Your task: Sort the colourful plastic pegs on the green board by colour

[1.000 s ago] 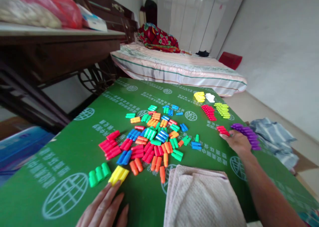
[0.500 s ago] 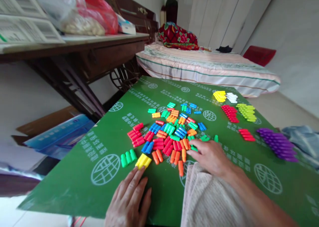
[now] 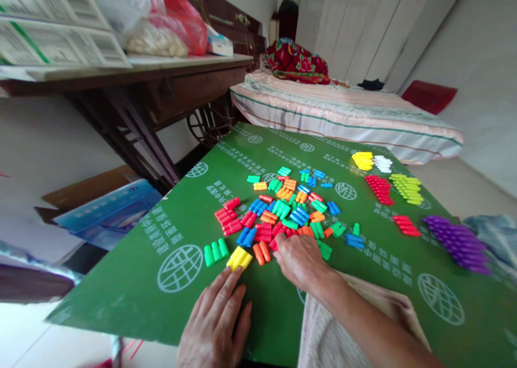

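My left hand [image 3: 218, 314] lies flat with its fingers out, fingertips touching a cluster of yellow pieces [image 3: 239, 258]. Over the front of a mixed pile, my right hand [image 3: 301, 260] has its fingers curled down among red pieces [image 3: 263, 232]; its fingertips are partly hidden, so what they hold cannot be made out. Green pieces [image 3: 216, 251] lie left of the yellow ones, and orange pieces [image 3: 262, 252] to their right. Blue pieces [image 3: 355, 241] rest right of my right hand. Green, blue, orange and red pieces [image 3: 225, 217] fill the pile.
On the green board [image 3: 121, 298], sorted groups lie at the right: purple [image 3: 456, 241], red [image 3: 378, 189], yellow-green [image 3: 406, 188], yellow [image 3: 362, 160] and white [image 3: 382, 164]. A wooden table [image 3: 173, 80] with bags stands at the left. Behind is a bed [image 3: 343, 106].
My right hand has moved left and nearer, from the pile's right side to its front, and its fingers have curled. Blue pieces now show at the right. The view has shifted slightly.
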`<state>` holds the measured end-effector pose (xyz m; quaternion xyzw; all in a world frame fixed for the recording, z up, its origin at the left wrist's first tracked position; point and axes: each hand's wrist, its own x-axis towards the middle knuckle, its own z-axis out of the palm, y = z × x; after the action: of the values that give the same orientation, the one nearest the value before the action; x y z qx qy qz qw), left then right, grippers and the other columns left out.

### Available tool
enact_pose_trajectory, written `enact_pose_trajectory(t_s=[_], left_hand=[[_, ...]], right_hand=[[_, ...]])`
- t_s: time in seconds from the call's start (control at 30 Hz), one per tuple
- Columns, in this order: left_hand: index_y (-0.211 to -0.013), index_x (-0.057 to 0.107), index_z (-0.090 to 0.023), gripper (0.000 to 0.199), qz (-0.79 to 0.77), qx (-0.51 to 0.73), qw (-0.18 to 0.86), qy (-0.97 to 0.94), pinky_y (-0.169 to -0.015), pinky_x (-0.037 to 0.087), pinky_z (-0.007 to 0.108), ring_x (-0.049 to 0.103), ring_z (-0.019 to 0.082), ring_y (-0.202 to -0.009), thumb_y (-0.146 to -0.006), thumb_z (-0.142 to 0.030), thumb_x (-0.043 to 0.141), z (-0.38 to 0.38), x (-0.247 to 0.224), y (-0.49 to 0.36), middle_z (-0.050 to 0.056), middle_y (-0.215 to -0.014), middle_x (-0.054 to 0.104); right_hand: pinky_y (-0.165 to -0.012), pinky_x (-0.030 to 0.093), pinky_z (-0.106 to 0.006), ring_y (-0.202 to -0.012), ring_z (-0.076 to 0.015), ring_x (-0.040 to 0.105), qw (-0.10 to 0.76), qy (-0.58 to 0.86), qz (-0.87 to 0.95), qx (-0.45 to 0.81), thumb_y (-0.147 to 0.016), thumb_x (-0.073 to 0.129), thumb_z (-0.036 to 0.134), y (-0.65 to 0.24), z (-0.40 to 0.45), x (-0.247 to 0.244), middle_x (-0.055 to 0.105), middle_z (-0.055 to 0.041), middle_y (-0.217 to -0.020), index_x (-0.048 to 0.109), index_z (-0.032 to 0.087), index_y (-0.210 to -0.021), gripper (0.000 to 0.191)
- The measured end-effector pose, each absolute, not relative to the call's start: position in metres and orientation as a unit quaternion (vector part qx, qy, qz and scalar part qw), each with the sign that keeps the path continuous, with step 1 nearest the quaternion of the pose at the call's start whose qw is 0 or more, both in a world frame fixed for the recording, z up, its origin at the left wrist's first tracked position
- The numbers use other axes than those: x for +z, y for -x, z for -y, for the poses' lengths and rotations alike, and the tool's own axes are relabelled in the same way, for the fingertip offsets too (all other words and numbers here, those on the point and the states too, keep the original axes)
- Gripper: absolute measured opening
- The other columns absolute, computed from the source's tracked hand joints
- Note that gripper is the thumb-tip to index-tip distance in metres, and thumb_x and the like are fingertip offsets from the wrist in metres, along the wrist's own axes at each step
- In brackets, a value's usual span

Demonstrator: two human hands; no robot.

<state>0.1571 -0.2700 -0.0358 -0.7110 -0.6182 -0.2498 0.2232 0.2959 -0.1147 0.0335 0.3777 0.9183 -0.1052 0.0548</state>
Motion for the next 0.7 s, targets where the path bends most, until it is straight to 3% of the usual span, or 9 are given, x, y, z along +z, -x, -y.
enact_pose_trajectory(t_s=[0.53, 0.7], left_hand=[[-0.112, 0.058, -0.013, 0.024, 0.641, -0.234, 0.213, 0.700, -0.094, 0.049, 0.040, 0.052, 0.027, -0.121, -0.089, -0.020, 0.055, 0.271, -0.033, -0.161, 0.010, -0.127, 0.059], [-0.115, 0.057, -0.016, 0.027, 0.647, -0.251, 0.193, 0.694, -0.095, 0.049, 0.042, 0.050, 0.027, -0.123, -0.088, -0.020, 0.056, 0.271, -0.031, -0.165, 0.008, -0.127, 0.060]], right_hand=[[-0.063, 0.036, -0.028, -0.070, -0.0200, 0.063, 0.013, -0.260, -0.957, -0.127, -0.090, 0.047, 0.023, -0.346, 0.154, 0.023, 0.068, -0.0042, -0.072, 0.061, 0.021, -0.091, 0.014], [-0.063, 0.034, -0.026, -0.066, -0.0151, 0.059, -0.040, -0.293, -0.928, -0.229, -0.087, 0.051, 0.022, -0.354, 0.160, 0.018, 0.066, -0.0001, -0.068, 0.063, 0.023, -0.084, 0.013]])
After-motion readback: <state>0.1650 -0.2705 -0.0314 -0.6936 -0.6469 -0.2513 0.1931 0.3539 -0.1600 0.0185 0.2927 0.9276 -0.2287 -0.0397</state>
